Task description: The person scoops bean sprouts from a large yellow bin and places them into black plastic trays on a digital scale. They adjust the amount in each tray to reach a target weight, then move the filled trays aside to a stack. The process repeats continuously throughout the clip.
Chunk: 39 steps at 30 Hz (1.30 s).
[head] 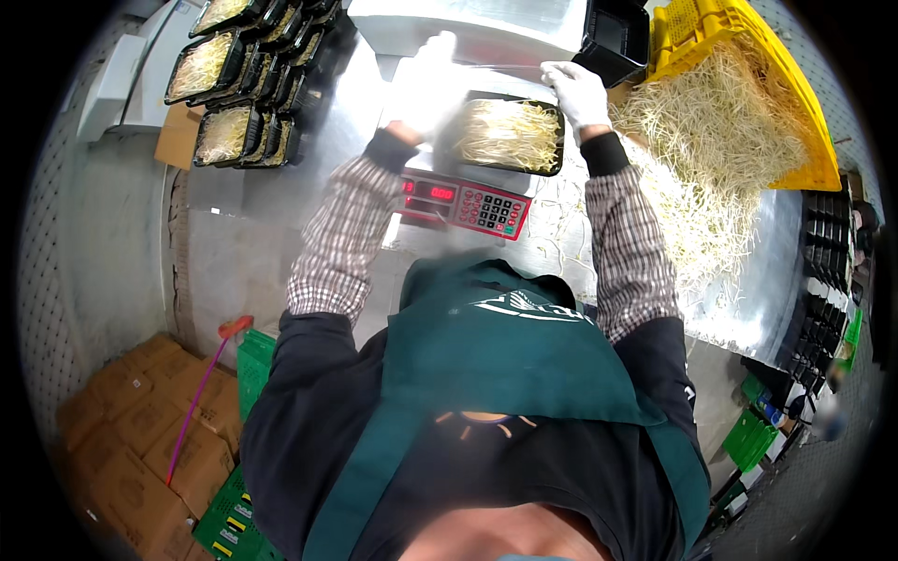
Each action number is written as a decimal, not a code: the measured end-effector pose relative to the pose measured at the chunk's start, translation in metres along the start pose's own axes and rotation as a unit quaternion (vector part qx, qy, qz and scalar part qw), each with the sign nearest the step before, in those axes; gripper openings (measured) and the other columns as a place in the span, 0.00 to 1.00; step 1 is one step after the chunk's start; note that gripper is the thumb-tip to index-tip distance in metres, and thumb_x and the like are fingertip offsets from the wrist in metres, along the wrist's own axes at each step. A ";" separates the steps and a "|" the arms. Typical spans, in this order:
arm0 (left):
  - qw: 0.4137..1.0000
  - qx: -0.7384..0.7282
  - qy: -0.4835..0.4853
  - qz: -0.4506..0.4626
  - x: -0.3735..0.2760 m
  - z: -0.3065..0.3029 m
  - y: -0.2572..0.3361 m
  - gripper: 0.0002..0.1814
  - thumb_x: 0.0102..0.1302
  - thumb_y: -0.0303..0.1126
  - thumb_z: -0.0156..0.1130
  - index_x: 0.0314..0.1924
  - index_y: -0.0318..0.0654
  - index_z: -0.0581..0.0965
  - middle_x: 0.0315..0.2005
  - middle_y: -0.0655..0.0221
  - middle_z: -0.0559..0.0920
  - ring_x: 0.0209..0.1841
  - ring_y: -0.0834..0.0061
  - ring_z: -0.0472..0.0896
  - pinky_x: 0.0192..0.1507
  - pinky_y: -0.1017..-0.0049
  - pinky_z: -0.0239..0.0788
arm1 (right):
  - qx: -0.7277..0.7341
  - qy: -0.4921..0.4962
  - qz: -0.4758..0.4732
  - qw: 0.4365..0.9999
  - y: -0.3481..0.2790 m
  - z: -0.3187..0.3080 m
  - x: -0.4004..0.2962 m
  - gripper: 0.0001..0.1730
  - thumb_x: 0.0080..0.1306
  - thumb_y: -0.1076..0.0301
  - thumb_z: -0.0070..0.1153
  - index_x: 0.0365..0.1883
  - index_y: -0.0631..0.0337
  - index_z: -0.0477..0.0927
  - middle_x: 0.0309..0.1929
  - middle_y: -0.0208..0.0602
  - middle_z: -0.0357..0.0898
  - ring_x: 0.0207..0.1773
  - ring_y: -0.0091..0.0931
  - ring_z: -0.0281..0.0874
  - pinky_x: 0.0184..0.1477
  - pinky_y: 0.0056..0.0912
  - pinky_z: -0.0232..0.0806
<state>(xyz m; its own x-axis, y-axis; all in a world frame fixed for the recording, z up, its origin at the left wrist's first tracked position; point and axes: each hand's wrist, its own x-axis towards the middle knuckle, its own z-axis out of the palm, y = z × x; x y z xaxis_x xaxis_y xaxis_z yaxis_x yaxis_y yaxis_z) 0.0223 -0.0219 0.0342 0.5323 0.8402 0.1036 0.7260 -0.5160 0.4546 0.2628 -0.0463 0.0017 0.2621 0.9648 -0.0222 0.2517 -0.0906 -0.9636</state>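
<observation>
In front of me a black plastic tray (560,144) filled with bean sprouts (508,133) sits over a red-framed digital scale (491,209) with a lit display. My left hand (431,88), in a white glove, is beyond the tray's left end; glare and blur hide its fingers. At the tray's far right corner, my white-gloved right hand (579,95) has its fingertips pinched at the end of a thin, clear strip, seemingly the edge of plastic film (501,66). That edge runs across towards my left hand, above the tray's far side.
Filled sprout trays (224,133) are stacked at the far left. Loose sprouts (708,161) spill from a tipped yellow crate (793,91) onto the metal table (768,280) at right. Empty black trays (614,42) stand beyond my right hand. Cardboard boxes (140,449) lie at lower left.
</observation>
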 end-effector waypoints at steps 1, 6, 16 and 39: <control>0.994 0.103 -0.009 -0.033 0.014 0.009 0.007 0.29 0.70 0.44 0.51 0.63 0.32 0.67 0.62 0.47 0.70 0.62 0.48 0.71 0.67 0.57 0.58 | -0.013 0.009 0.019 1.000 0.008 0.001 0.010 0.11 0.66 0.67 0.61 0.40 0.66 0.85 0.33 0.35 0.86 0.36 0.20 0.81 0.42 0.24 0.71; 0.999 0.037 -0.031 0.021 0.016 0.072 0.006 0.27 0.72 0.46 0.51 0.61 0.32 0.69 0.54 0.51 0.75 0.54 0.56 0.76 0.56 0.60 0.68 | -0.223 -0.020 0.014 0.975 0.053 -0.010 0.004 0.19 0.63 0.51 0.60 0.39 0.58 0.87 0.37 0.42 0.87 0.41 0.32 0.85 0.48 0.31 0.72; 0.994 0.098 -0.056 -0.011 -0.019 0.081 0.029 0.31 0.72 0.45 0.48 0.68 0.33 0.64 0.64 0.49 0.68 0.66 0.51 0.66 0.67 0.54 0.55 | -0.117 0.025 0.076 0.990 0.073 -0.006 -0.039 0.19 0.65 0.56 0.63 0.43 0.63 0.86 0.40 0.39 0.87 0.43 0.27 0.82 0.49 0.30 0.71; 0.974 0.036 0.172 -0.144 -0.034 0.120 -0.004 0.31 0.67 0.46 0.58 0.65 0.34 0.68 0.60 0.51 0.73 0.63 0.58 0.70 0.66 0.57 0.57 | -0.241 0.124 -0.007 0.962 0.049 0.018 -0.104 0.24 0.74 0.55 0.44 0.57 0.65 0.74 0.50 0.58 0.79 0.51 0.48 0.78 0.54 0.45 0.68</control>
<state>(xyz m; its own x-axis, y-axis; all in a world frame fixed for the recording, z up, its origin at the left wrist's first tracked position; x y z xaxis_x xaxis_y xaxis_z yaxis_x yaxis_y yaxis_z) 0.0541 -0.0684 -0.0771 0.1341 0.9515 0.2768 0.8588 -0.2509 0.4466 0.2311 -0.1464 -0.0483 0.4548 0.8836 0.1112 0.6447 -0.2404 -0.7257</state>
